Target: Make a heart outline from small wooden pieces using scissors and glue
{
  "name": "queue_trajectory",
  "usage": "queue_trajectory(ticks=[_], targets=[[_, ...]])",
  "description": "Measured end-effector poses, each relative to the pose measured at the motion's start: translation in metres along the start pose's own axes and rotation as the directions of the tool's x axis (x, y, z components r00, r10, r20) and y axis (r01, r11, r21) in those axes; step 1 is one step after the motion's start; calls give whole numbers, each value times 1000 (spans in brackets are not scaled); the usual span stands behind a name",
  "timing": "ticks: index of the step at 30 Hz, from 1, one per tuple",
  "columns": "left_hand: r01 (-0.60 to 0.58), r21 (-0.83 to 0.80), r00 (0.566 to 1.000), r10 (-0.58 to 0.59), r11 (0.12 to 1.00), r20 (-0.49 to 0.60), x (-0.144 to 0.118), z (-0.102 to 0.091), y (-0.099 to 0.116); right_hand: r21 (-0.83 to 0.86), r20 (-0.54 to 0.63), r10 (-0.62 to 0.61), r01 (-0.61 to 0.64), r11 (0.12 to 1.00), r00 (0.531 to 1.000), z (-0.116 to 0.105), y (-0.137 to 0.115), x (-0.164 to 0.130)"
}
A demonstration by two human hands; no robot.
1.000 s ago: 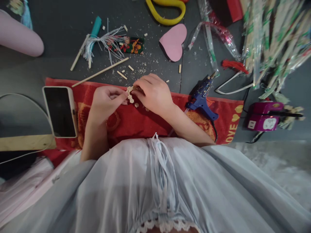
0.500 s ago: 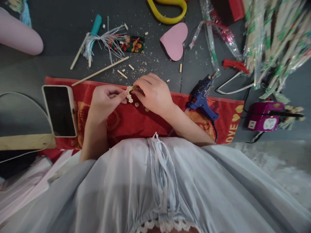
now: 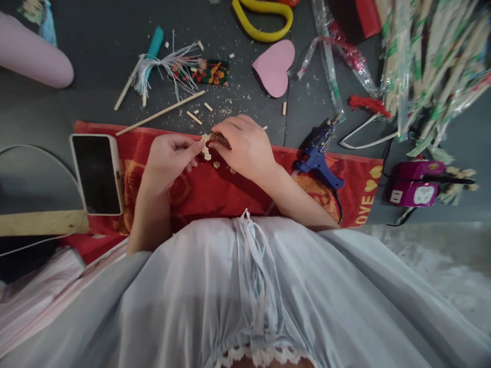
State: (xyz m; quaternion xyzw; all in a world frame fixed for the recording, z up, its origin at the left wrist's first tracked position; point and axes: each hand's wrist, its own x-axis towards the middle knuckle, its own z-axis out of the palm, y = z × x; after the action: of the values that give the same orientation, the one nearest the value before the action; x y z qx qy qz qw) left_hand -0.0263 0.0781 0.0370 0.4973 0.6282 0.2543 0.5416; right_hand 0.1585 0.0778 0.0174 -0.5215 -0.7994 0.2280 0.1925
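Closest in, a pale blue gauzy dress billows across the lap, its ribbon tie hanging slack. Past it lies a red woven towel, where the left hand and right hand meet, fingertips pinched together on a small knobbly cream-coloured piece; what it is made of is hard to tell, and the right fingers cover its far end. A glossy black phone lies at the left, a blue glue gun at the right. Farther off are a thin wooden stick, a pink foam heart and yellow scissor handles, cut off by the top edge.
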Motion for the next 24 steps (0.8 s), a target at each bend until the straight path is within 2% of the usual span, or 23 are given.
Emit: queue_trajectory(ticks=[6, 15, 19, 24], targets=[[9, 53, 1000, -11, 999, 26, -1, -1, 2, -10, -10, -7, 7, 1000, 1000, -12, -10, -7], [4, 114, 999, -9, 993, 40, -1, -4, -1, -81, 89, 79, -72, 994, 993, -13, -30, -14], [-56, 100, 998, 55, 993, 12, -3, -6, -3, -99, 112, 96, -85, 991, 989, -10, -33, -13], [-84, 163, 994, 95, 983, -62, -5, -11, -5, -138, 119, 92, -75, 988, 989, -4, -33, -15]])
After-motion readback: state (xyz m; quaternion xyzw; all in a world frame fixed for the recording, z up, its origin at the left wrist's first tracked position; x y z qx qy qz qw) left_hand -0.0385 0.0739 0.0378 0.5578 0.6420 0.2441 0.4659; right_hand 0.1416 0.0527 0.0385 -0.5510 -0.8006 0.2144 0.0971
